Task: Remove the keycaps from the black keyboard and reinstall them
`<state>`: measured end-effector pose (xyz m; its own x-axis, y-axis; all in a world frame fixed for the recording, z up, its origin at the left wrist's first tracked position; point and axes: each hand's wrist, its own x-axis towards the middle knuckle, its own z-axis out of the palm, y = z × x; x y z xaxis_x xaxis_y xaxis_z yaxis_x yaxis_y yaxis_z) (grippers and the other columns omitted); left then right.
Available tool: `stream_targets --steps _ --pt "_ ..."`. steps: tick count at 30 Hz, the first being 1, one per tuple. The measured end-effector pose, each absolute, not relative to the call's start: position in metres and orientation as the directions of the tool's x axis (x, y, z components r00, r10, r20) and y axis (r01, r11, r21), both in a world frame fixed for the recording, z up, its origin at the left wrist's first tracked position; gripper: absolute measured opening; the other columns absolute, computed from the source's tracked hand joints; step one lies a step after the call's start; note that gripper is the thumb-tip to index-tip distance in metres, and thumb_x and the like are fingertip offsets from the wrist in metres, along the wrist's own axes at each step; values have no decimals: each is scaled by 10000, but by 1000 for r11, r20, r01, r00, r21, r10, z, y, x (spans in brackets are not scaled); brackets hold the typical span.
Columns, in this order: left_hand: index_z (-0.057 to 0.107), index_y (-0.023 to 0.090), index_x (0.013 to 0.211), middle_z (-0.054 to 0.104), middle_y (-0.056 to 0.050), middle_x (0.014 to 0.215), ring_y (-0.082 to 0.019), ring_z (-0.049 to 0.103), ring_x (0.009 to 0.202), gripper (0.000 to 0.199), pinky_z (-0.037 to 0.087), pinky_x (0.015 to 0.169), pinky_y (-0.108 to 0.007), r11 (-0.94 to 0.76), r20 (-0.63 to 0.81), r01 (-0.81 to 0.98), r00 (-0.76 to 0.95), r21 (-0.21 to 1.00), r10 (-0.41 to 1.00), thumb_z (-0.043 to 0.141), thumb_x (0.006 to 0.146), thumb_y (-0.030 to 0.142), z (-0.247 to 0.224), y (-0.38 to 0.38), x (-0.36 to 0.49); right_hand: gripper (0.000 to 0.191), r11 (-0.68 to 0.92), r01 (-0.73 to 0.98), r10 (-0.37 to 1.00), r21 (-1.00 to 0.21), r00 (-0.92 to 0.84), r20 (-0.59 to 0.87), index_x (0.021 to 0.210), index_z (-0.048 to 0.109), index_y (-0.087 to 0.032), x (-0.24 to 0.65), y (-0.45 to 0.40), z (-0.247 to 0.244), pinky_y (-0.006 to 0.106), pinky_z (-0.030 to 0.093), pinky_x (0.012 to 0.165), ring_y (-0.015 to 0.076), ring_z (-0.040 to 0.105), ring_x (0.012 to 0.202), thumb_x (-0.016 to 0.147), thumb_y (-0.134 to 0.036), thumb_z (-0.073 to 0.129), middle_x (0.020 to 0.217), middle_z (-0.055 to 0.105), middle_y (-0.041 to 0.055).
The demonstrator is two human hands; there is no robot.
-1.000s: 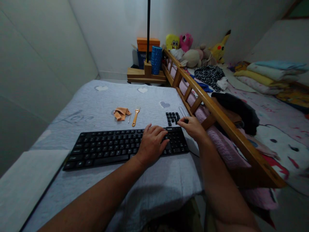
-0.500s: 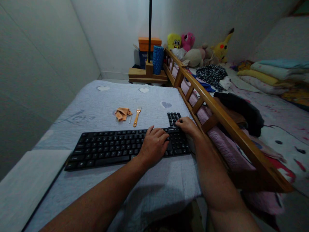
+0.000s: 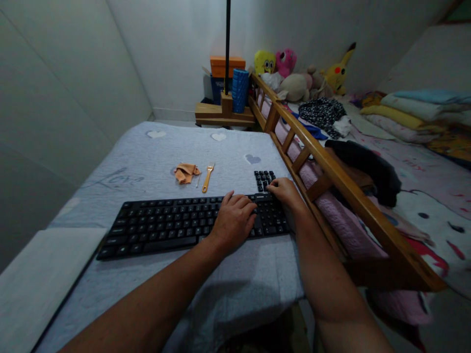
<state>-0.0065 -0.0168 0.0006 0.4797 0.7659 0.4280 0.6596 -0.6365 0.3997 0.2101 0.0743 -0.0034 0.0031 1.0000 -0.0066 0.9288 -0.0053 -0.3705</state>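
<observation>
L hand (image 3: 236,218) lay on kbd (image 3: 184,223), fingers loosely spread; R hand (image 3: 285,191) nr keycaps (image 3: 265,183), fingers bent, couldn't tell if gripping.

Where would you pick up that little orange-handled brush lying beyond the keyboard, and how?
I'd take the brush by its handle, coming down from above on the near side, over the keyboard. It lies flat, with the slim handle toward the person and the pale bristles pointing away, so a pinch across the handle's sides should hold it and spare the bristles.
</observation>
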Motion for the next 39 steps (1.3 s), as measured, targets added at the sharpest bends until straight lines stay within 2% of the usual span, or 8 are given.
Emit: stream_targets --steps 15,21,23,27,30,31,35,39 --pt "683 198 1017 716 -54 1057 -246 598 1093 155 308 1136 -535 -638 427 658 481 401 765 604 884 187 0 -17 -6 208 -24 920 1000 -392 22 -10 837 787 -141 207 77 -7 244 396 662 189 676 818 814 -255 615 866 771 103" --pt "682 205 1019 717 -59 1055 -250 604 1093 158 314 1131 -551 -641 434 657 481 396 762 609 880 189 0 -17 -6 243 -27 899 999 -438 44 28 811 764 -139 211 72 4 244 393 656 179 647 779 832 -313 595 802 749 76" --pt "681 205 1014 716 -54 1048 -245 605 1087 154 313 1135 -547 -642 436 656 481 397 761 614 877 188 0 -17 -6 309 -41 869 992 -494 95 85 789 742 -130 215 68 14 251 393 640 177 625 743 862 -340 529 744 718 68" --pt "682 205 1012 713 -51 1054 -238 602 1090 153 311 1139 -539 -646 439 651 483 398 758 619 873 189 -1 -16 -6 342 33 619 956 -785 209 205 718 669 -160 223 48 36 261 411 589 162 562 630 870 -336 418 652 618 33" --pt "683 207 1013 711 -53 1057 -244 599 1094 157 311 1137 -542 -647 433 651 489 397 757 628 866 192 -1 -16 -6 411 141 542 955 -829 148 259 713 665 -186 226 22 45 263 435 627 159 553 677 916 -369 358 700 605 30" --pt "683 207 1013 711 -53 1058 -247 598 1096 158 310 1136 -545 -647 431 652 491 394 757 629 865 193 -1 -16 -6 446 128 541 957 -831 152 246 721 669 -190 226 13 46 264 426 612 156 543 667 938 -404 343 687 591 27" --pt "681 200 1019 708 -57 1075 -255 590 1109 155 303 1137 -548 -648 421 658 500 384 757 620 876 201 -1 -17 -6 456 -1 408 998 -913 64 28 785 640 -196 222 -20 39 255 344 484 127 453 516 942 -533 377 589 509 -10" --pt "680 196 1022 708 -56 1081 -256 590 1107 156 299 1137 -551 -646 410 660 505 383 759 619 879 202 -1 -17 -5 326 -107 273 994 -956 47 -98 854 586 -208 219 -41 29 232 288 436 104 395 461 880 -527 519 568 469 -52"
